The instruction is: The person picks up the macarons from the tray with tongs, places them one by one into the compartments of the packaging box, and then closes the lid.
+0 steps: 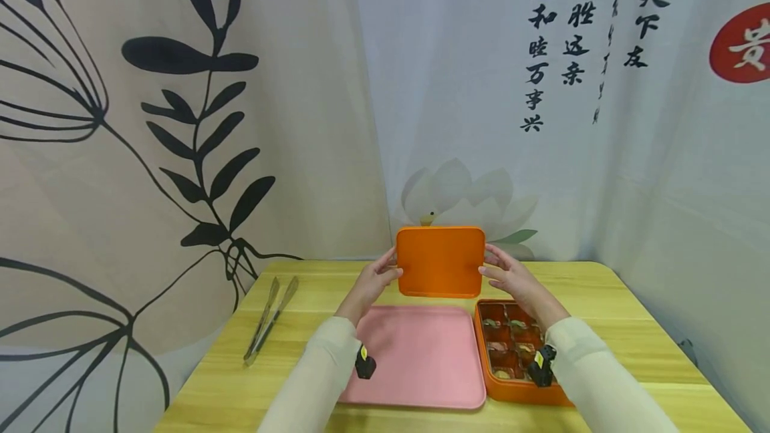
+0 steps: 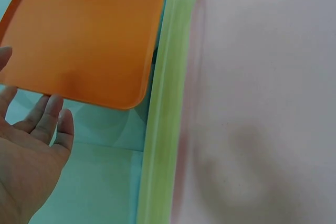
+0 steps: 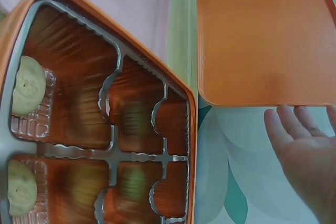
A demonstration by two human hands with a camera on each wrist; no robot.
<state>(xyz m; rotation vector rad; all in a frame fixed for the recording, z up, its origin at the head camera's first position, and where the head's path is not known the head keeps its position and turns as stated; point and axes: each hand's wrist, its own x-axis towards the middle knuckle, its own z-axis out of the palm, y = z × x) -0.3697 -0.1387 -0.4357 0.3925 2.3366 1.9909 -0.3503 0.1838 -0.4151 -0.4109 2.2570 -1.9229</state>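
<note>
Left hand: the left hand point(image 1: 374, 280) is pressing straight, spread fingers point(image 2: 50, 114) against the left edge of the orange lid point(image 1: 441, 261); nothing is curled round it, the palm is lying open.
Right hand: the right hand point(image 1: 511, 277) is doing the same on the opposite edge, fingers point(image 3: 291, 124) straight and touching the rim, so the lid is being carried between the two flat hands.
Orange lid: it is standing upright between the palms, raised above the table point(image 1: 301, 286), its broad face turned towards the person.
Orange box: the orange box point(image 1: 517, 389) is lying open just below the right hand and beneath that forearm, with a ribbed divided insert point(image 3: 113, 140) inside.
Contents: pale round pastries point(image 3: 26, 85) are sitting in some compartments; the rest are too blurred to tell.
Pink tray: the pink tray point(image 1: 421, 359) is lying flat below the held lid, between the two forearms, its right edge just beside the box.
Tongs: metal tongs point(image 1: 269, 318) are resting on the table well to the left of the left hand.
Sleeves: both arms are wearing pale sleeves point(image 1: 313, 379), each with a small black device point(image 1: 364, 363) at the wrist.
Backdrop: printed cloth hangings point(image 1: 180, 119) with leaves, a lotus and black calligraphy are hanging beyond the lid.
</note>
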